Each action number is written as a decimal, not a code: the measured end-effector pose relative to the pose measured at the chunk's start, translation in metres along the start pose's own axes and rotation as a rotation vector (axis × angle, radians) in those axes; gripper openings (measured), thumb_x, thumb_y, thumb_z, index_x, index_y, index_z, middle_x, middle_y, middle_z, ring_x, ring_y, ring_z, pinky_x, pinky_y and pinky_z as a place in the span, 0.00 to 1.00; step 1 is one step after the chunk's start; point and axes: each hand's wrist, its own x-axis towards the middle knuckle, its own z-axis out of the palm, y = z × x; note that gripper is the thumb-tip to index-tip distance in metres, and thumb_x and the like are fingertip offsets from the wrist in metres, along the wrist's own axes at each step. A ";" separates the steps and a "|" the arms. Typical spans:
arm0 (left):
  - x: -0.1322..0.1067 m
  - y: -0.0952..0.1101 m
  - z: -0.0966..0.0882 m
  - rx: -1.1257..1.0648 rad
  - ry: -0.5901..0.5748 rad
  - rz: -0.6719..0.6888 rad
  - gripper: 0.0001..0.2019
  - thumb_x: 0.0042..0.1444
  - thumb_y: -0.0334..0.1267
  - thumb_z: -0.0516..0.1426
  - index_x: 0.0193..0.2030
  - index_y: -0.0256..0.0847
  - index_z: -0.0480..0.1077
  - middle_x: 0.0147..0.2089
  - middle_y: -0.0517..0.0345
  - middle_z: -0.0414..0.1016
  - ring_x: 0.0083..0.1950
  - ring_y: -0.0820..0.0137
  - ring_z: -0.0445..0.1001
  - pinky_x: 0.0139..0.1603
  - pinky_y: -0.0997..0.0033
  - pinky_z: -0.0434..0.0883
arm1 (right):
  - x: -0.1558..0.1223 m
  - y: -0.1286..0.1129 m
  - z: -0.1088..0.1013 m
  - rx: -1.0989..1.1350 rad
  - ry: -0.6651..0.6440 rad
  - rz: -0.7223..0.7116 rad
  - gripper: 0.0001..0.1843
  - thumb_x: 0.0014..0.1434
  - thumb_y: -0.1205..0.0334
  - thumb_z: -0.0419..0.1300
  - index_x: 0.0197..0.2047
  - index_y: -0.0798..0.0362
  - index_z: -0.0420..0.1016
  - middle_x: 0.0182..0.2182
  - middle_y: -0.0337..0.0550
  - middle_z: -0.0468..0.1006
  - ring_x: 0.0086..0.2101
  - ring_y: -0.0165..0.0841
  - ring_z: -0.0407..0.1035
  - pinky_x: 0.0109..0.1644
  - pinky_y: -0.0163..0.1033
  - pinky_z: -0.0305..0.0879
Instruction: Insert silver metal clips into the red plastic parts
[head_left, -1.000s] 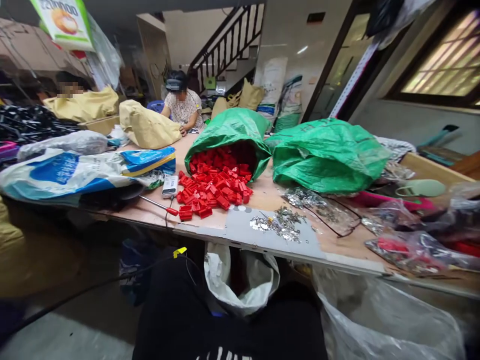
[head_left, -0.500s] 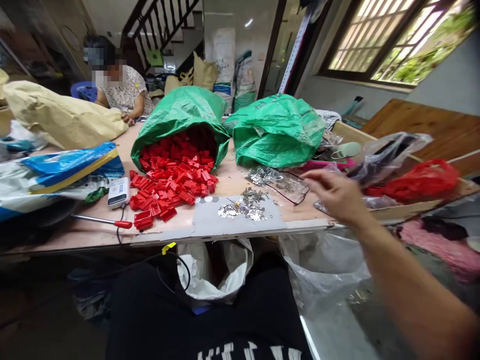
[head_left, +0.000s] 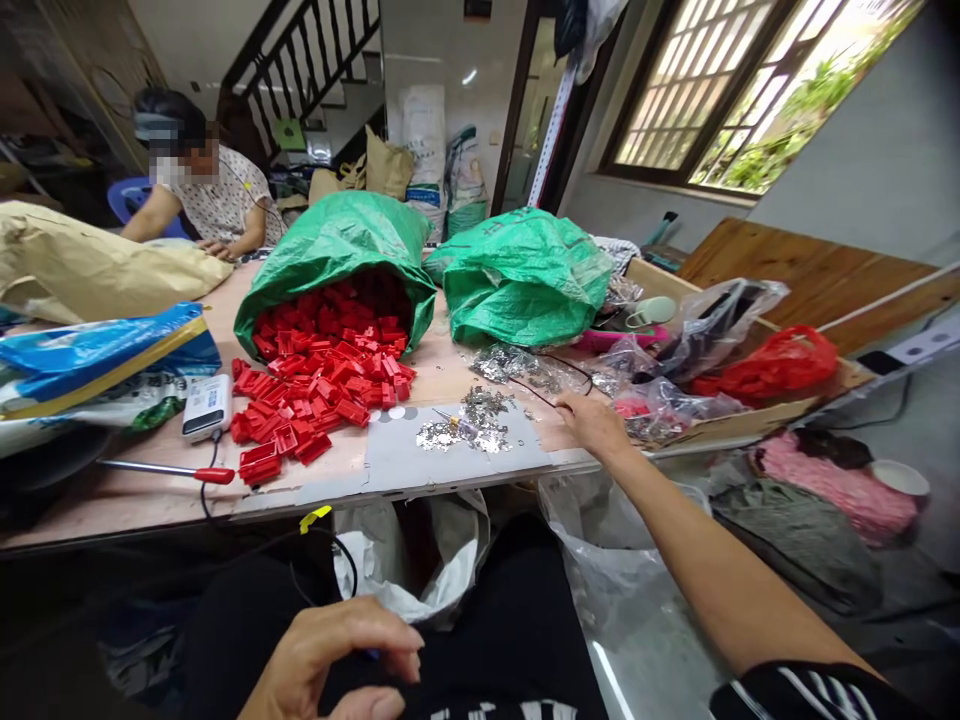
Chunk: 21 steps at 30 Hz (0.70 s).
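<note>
At the table's front edge, my right hand (head_left: 596, 425) is closed, its fingertips on the dark-edged corner of a clear plastic bag (head_left: 551, 375) with small metal pieces by it. My left hand (head_left: 337, 650) hangs over my lap, fingers curved and thumb apart, with nothing in it. Between them on the table, a grey mat (head_left: 390, 455) bears a heap of small shiny metal pieces (head_left: 487, 405). A small screwdriver (head_left: 454, 420) lies among these. Left of the mat, red plastic parts (head_left: 315, 390) spill from a green sack (head_left: 337, 235).
A second green sack (head_left: 529, 280) stands behind the mat. A tray (head_left: 806, 405) of plastic bags is at right. A red-handled tool (head_left: 214, 476) and a white device (head_left: 206, 405) with a cable lie left. A white sack (head_left: 450, 580) opens below the table edge. Another person (head_left: 217, 200) sits at far left.
My right hand has come down and inward onto the corner of the clear plastic bag. My left hand has come into view at the bottom. The camera view has shifted right.
</note>
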 end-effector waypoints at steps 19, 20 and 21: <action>0.013 -0.014 0.016 -0.165 0.049 -0.281 0.17 0.57 0.43 0.58 0.53 0.44 0.69 0.43 0.52 0.73 0.43 0.68 0.72 0.45 0.71 0.71 | -0.056 0.017 -0.098 0.837 0.201 -0.094 0.16 0.58 0.49 0.56 0.40 0.53 0.69 0.31 0.44 0.71 0.27 0.31 0.66 0.33 0.36 0.61; 0.020 -0.012 0.017 -0.203 0.088 -0.275 0.19 0.57 0.42 0.58 0.56 0.45 0.67 0.47 0.51 0.72 0.45 0.67 0.72 0.45 0.69 0.71 | -0.063 0.010 -0.103 0.949 0.129 -0.133 0.17 0.56 0.47 0.58 0.39 0.53 0.68 0.30 0.43 0.70 0.28 0.30 0.66 0.34 0.35 0.62; 0.026 -0.009 0.018 -0.225 0.147 -0.252 0.21 0.57 0.43 0.58 0.57 0.46 0.65 0.50 0.50 0.70 0.45 0.67 0.72 0.43 0.69 0.72 | -0.071 0.003 -0.106 1.034 0.089 -0.156 0.18 0.55 0.46 0.59 0.38 0.53 0.68 0.29 0.42 0.69 0.28 0.30 0.66 0.34 0.35 0.63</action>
